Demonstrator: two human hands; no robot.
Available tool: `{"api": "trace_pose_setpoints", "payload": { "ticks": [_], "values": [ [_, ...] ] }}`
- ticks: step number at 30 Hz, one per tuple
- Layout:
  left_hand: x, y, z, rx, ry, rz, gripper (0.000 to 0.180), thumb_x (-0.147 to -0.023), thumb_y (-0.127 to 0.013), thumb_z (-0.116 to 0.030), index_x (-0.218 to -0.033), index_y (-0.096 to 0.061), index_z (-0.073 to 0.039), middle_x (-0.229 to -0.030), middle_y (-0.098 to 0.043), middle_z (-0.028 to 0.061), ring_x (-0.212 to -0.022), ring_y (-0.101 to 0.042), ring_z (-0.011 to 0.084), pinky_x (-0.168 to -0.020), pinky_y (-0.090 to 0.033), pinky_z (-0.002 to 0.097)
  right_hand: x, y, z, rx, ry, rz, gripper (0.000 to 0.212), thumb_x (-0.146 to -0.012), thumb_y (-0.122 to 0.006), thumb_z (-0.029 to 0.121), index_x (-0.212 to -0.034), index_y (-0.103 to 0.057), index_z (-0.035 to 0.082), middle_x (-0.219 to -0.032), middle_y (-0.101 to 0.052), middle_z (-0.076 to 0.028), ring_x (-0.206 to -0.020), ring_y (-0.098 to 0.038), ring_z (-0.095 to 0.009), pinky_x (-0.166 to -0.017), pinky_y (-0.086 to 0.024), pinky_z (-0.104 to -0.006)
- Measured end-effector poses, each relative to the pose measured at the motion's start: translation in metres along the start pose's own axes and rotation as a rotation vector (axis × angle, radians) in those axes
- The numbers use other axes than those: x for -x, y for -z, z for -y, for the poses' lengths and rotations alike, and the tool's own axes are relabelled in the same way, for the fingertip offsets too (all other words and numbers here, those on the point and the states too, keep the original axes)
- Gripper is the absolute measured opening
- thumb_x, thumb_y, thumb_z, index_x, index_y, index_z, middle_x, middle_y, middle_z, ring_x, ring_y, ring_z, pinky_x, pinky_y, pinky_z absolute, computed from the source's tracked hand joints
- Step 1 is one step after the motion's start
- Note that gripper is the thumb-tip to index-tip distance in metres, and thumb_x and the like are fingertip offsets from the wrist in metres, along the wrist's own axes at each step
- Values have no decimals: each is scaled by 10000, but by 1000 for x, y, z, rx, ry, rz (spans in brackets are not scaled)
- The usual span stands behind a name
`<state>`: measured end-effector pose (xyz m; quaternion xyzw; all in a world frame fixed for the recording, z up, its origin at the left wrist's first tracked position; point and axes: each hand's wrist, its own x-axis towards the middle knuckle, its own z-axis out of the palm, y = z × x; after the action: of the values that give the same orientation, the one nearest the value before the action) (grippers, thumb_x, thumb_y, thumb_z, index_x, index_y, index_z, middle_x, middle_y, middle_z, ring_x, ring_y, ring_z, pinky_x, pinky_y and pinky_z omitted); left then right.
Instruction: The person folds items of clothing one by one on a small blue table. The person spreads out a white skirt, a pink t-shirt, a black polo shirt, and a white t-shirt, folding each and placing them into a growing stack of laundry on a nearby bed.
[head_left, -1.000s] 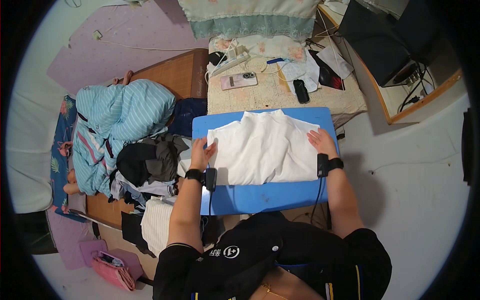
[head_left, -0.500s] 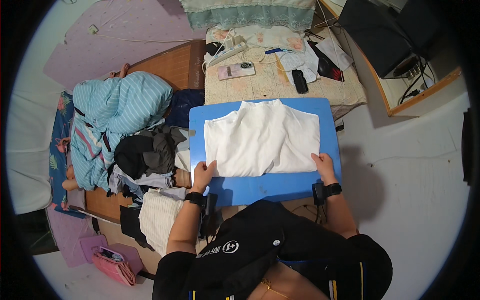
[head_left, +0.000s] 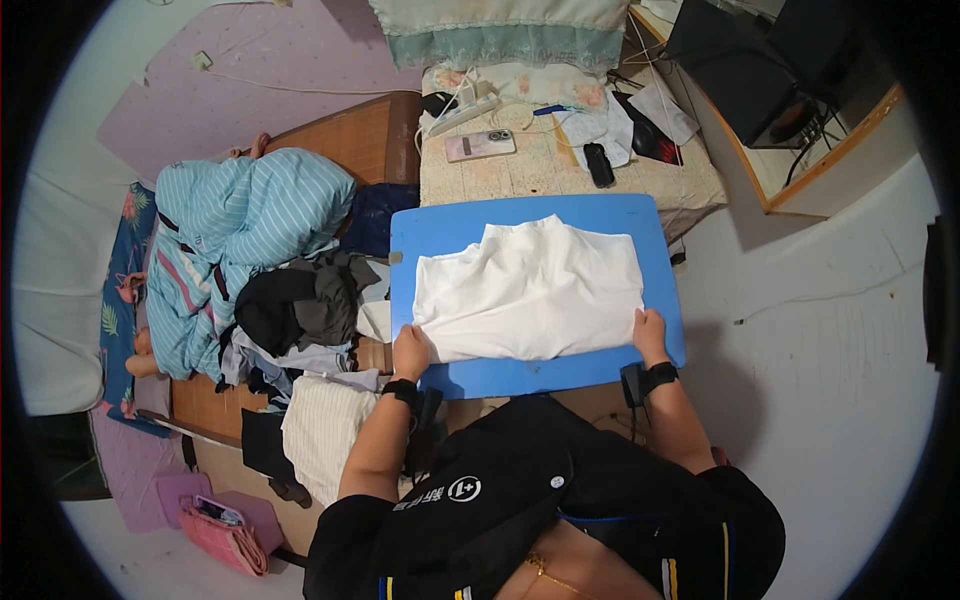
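Note:
A white garment (head_left: pixel 530 290), folded into a wide shape with some wrinkles, lies across a small blue table (head_left: pixel 540 378). My left hand (head_left: pixel 411 352) pinches its near left corner, fingers closed on the cloth. At the near right corner, my right hand (head_left: pixel 649 334) grips the fabric the same way. The near edge of the garment runs between both hands, a little in from the table's near edge. Its far edge is uneven, with a raised part in the middle. I wear a black band with a small dark box on each wrist.
To the left, a person partly under a striped blue blanket (head_left: pixel 255 205) lies on a bed. Piled dark clothes (head_left: pixel 300 300) and a striped white garment (head_left: pixel 325 430) are beside the table. Beyond it, a covered surface (head_left: pixel 540 175) bears a phone (head_left: pixel 480 146), papers and a power strip.
The white garment has shifted toward me along the table, with both hands still on its near corners. Its far edge now sits farther from the table's far edge.

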<state>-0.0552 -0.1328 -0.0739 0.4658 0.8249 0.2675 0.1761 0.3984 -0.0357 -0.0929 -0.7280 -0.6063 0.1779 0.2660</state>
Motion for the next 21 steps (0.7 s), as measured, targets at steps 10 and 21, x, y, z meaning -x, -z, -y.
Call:
{"api": "trace_pose_setpoints", "payload": {
  "ticks": [10,21],
  "values": [
    [-108,5,-32,177,-25,99,476,-776,-625,-272,-1097,-482,49,-814,-619,183,-755,-610,287,-674,-477,370,-85,3,10,-67,-57,33,576,-775,-646,370,-1080,-497,-95,-863,-636,-185,-788,-614,-268,-695,-474,-336],
    [-159,-20,-51,-25,-239,-136,320,-923,-424,-274,-781,-501,3,-729,-554,245,-703,-518,430,-596,-396,493,-170,-14,21,-421,-167,173,191,-767,-634,155,-738,-588,-28,-623,-557,-67,-573,-503,-128,-546,-408,-283]
  ]
}}
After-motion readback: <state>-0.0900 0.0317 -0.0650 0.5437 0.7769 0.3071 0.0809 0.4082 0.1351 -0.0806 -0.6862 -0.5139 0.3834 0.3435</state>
